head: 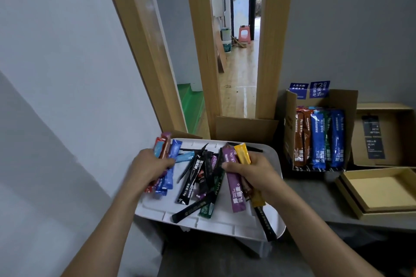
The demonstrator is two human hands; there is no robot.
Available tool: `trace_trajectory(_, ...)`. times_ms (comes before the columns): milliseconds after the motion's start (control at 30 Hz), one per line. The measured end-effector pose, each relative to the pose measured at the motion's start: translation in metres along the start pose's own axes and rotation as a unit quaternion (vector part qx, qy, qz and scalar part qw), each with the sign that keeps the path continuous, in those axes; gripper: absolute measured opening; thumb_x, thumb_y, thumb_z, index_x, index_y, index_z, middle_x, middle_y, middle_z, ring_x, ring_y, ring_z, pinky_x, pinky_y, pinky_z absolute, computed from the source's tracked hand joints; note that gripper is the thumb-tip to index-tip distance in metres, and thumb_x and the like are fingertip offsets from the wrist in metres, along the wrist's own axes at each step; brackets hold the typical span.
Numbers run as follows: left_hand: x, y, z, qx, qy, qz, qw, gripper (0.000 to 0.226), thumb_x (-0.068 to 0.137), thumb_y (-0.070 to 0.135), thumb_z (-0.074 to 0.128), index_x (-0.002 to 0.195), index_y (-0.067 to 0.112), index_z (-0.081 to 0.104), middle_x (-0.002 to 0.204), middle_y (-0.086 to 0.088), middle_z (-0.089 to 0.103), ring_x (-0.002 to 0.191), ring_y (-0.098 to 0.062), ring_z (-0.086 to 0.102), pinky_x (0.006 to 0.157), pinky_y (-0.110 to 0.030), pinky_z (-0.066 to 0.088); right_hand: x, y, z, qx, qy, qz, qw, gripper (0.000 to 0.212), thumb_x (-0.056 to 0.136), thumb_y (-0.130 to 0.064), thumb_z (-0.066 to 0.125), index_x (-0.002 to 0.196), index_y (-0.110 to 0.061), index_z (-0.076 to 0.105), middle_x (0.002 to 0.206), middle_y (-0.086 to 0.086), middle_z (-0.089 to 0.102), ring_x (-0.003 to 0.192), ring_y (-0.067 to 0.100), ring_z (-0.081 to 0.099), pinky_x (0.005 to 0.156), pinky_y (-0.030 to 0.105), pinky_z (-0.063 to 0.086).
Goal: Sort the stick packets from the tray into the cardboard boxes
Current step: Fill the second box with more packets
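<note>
A white tray (227, 220) lies in front of me with several loose stick packets (198, 177), mostly black, green and purple. My left hand (148, 168) is shut on a bundle of blue and red packets (167, 164) over the tray's left edge. My right hand (254, 175) is shut on a purple packet (234, 186) and a yellow packet (242, 154) over the tray's right side. An open cardboard box (290, 119) to the right holds upright brown, blue and green packets (318, 139).
A flat empty cardboard box (380, 189) lies at the near right, with another open box (389, 135) holding dark cards behind it. The grey table (315, 198) runs under them. A wall stands on the left, and a doorway (238, 74) lies ahead.
</note>
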State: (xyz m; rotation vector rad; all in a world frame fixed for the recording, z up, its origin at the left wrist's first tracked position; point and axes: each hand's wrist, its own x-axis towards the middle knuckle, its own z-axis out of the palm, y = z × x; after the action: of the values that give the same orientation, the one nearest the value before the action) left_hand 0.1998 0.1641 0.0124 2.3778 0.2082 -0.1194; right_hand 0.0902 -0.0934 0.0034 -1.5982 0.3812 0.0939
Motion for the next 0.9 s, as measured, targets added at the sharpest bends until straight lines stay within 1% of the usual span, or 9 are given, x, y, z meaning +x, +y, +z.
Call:
trace_trajectory(100, -0.008, 0.014, -0.016, -0.056, 0.051, 0.045, 0.996, 0.016, 0.077, 0.023, 0.079, 0.081, 0.012, 0.067, 0.073, -0.007, 0.071, 0.065, -0.026, 0.069, 0.062, -0.033, 0.051, -0.015, -0.008, -0.006, 0.112, -0.043, 0.011, 0.993, 0.038, 0.080, -0.019, 0.088, 0.109, -0.001, 0.071, 0.087, 0.015, 0.079, 0.070, 0.022, 0.075, 0.063, 0.032, 0.060)
trace_trajectory(200, -0.029, 0.042, -0.016, -0.175, 0.034, 0.081, 0.981, 0.011, 0.081, 0.012, 0.076, 0.088, 0.013, 0.069, 0.081, -0.009, 0.074, 0.066, -0.023, 0.069, 0.062, -0.032, 0.054, -0.028, -0.018, -0.018, 0.167, -0.054, 0.006, 0.984, 0.035, 0.081, -0.017, 0.085, 0.111, -0.005, 0.070, 0.095, 0.016, 0.080, 0.075, 0.024, 0.077, 0.065, 0.032, 0.062)
trace_trajectory(300, -0.051, 0.069, -0.005, -0.249, -0.015, 0.098, 0.963, 0.014, 0.081, 0.002, 0.076, 0.092, 0.010, 0.070, 0.080, -0.012, 0.077, 0.062, -0.022, 0.072, 0.059, -0.034, 0.061, -0.039, -0.023, -0.037, 0.195, -0.043, -0.004, 0.980, 0.039, 0.081, -0.020, 0.083, 0.114, -0.009, 0.067, 0.095, 0.014, 0.080, 0.077, 0.023, 0.077, 0.066, 0.033, 0.063)
trace_trajectory(400, -0.065, 0.089, 0.012, -0.292, -0.071, 0.090, 0.950, 0.019, 0.072, 0.006, 0.082, 0.089, 0.006, 0.073, 0.079, -0.016, 0.077, 0.063, -0.025, 0.072, 0.069, -0.041, 0.062, -0.050, -0.023, -0.064, 0.205, -0.029, -0.013, 0.978, 0.037, 0.083, -0.024, 0.081, 0.113, -0.010, 0.065, 0.091, 0.011, 0.080, 0.078, 0.023, 0.077, 0.069, 0.033, 0.063)
trace_trajectory(467, -0.079, 0.102, 0.025, -0.345, -0.136, 0.075, 0.926, 0.041, 0.050, 0.018, 0.086, 0.087, 0.003, 0.074, 0.075, -0.017, 0.075, 0.056, -0.024, 0.069, 0.059, -0.034, 0.061, -0.057, -0.019, -0.084, 0.213, -0.013, -0.027, 0.977, 0.029, 0.086, -0.024, 0.078, 0.109, -0.012, 0.065, 0.083, 0.007, 0.080, 0.074, 0.020, 0.077, 0.064, 0.029, 0.062)
trace_trajectory(533, -0.096, 0.117, 0.047, -0.398, -0.230, 0.056, 0.886, 0.046, 0.042, 0.016, 0.081, 0.086, 0.002, 0.078, 0.083, -0.016, 0.076, 0.057, -0.022, 0.066, 0.052, -0.030, 0.058, -0.066, -0.013, -0.105, 0.216, 0.002, -0.044, 0.975, 0.035, 0.083, -0.024, 0.080, 0.112, -0.012, 0.064, 0.086, 0.006, 0.080, 0.077, 0.020, 0.078, 0.067, 0.029, 0.062)
trace_trajectory(633, -0.127, 0.142, 0.095, -0.425, -0.325, 0.038, 0.844, 0.036, 0.058, 0.003, 0.067, 0.091, 0.004, 0.081, 0.102, -0.019, 0.077, 0.071, -0.025, 0.067, 0.056, -0.030, 0.056, -0.075, -0.001, -0.140, 0.216, 0.039, -0.067, 0.973, 0.046, 0.076, -0.023, 0.083, 0.117, -0.011, 0.066, 0.099, 0.009, 0.080, 0.089, 0.024, 0.078, 0.075, 0.033, 0.063)
trace_trajectory(767, -0.165, 0.185, 0.154, -0.465, -0.329, -0.005, 0.822, 0.031, 0.054, 0.008, 0.065, 0.084, 0.001, 0.070, 0.070, -0.012, 0.063, 0.051, -0.020, 0.059, 0.050, -0.028, 0.051, -0.090, 0.010, -0.195, 0.197, 0.069, -0.065, 0.976, 0.052, 0.076, -0.028, 0.085, 0.122, -0.014, 0.066, 0.110, 0.010, 0.079, 0.103, 0.029, 0.076, 0.089, 0.043, 0.060)
trace_trajectory(900, -0.193, 0.231, 0.190, -0.512, -0.301, -0.014, 0.805, 0.017, 0.075, 0.003, 0.059, 0.090, 0.003, 0.067, 0.071, -0.009, 0.067, 0.056, -0.019, 0.066, 0.058, -0.029, 0.057, -0.106, 0.018, -0.262, 0.131, 0.124, -0.070, 0.981, 0.047, 0.078, -0.033, 0.085, 0.118, -0.014, 0.068, 0.104, 0.007, 0.080, 0.094, 0.023, 0.079, 0.090, 0.044, 0.061)
